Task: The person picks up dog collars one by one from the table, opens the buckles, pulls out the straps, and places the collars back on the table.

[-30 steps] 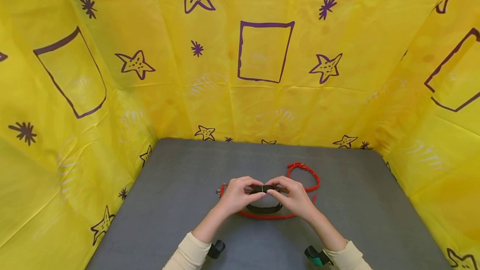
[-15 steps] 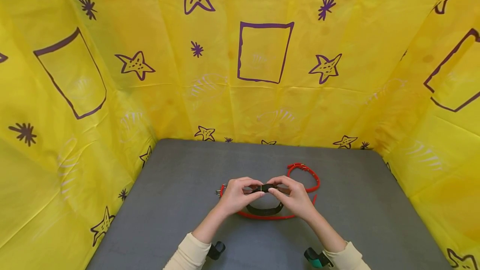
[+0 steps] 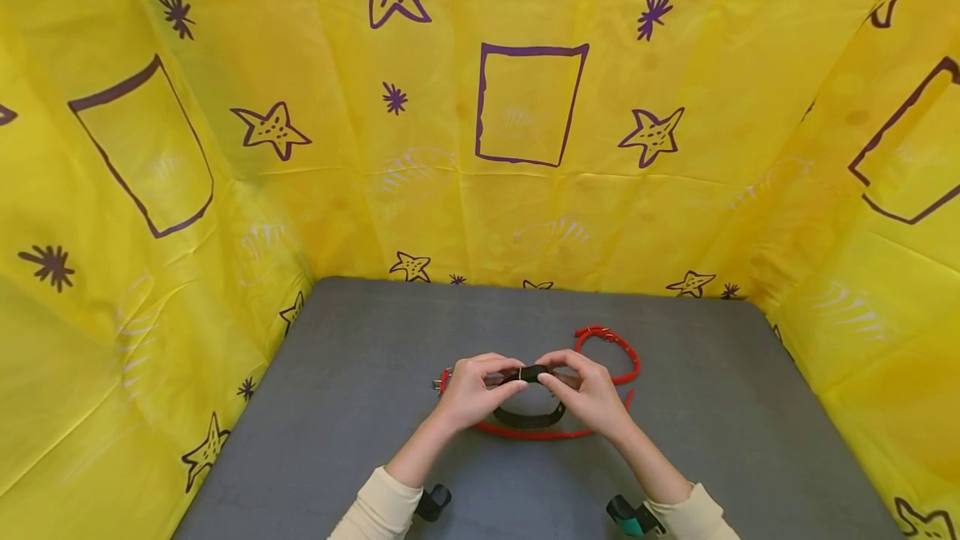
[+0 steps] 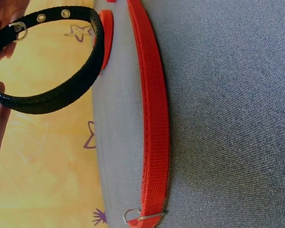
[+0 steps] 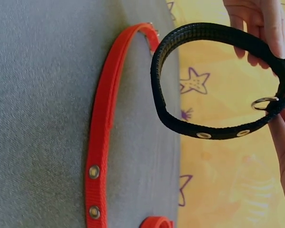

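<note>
A black collar (image 3: 529, 421), closed into a loop, hangs between my two hands above the table. My left hand (image 3: 474, 391) pinches it on the left of its upper part. On the right, my right hand (image 3: 585, 391) pinches the same stretch with thumb and fingers. Metal eyelets (image 5: 204, 136) and a D-ring (image 5: 264, 103) show on the collar in the right wrist view; the buckle area is partly hidden by fingers. Below it a red collar (image 4: 155, 123) lies stretched out on the grey table, a ring and metal fitting at its left end and eyelets toward the other.
A second red collar (image 3: 637, 363), buckled into a loop, lies behind my right hand. The grey table (image 3: 375, 340) meets yellow patterned cloth (image 3: 525, 215) at the back and both sides. Dark straps (image 3: 432, 503) sit on both wrists.
Both hands stay nearly in place. The gripped part of the black collar has shifted slightly left between the fingers, and the right thumb and fingers have moved a little. The red collars have not moved.
</note>
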`<state>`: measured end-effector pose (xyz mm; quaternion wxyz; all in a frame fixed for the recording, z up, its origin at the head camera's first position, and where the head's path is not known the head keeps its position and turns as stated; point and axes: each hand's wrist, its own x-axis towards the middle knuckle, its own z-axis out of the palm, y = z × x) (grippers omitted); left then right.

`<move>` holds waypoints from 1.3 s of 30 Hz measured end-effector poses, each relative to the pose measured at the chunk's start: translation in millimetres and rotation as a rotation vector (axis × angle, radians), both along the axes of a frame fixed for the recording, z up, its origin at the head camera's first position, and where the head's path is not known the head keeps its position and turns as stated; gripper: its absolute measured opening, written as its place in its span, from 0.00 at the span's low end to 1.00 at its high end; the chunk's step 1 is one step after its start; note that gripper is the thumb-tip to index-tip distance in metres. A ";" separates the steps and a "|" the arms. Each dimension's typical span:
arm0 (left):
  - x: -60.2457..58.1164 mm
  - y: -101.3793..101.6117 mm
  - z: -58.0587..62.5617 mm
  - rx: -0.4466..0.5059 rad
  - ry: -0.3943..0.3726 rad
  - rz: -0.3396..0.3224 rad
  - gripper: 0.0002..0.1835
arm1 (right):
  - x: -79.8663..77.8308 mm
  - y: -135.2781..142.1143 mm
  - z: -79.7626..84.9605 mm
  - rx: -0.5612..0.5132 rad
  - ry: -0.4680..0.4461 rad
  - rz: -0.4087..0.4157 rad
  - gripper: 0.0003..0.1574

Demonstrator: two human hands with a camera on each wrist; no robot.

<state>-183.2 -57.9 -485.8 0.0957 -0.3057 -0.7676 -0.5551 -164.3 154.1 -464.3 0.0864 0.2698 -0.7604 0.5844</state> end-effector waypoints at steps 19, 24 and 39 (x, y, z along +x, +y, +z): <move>0.1 -1.9 4.7 -0.251 0.287 0.048 0.13 | -11.9 6.0 -7.5 0.348 0.384 -0.028 0.19; 0.4 -2.0 1.7 -0.168 0.214 0.011 0.12 | -8.7 6.0 -9.4 0.274 0.315 -0.008 0.16; 17.0 -2.4 32.3 0.017 -0.021 -0.055 0.12 | 6.0 -0.7 18.2 0.036 0.049 -0.014 0.11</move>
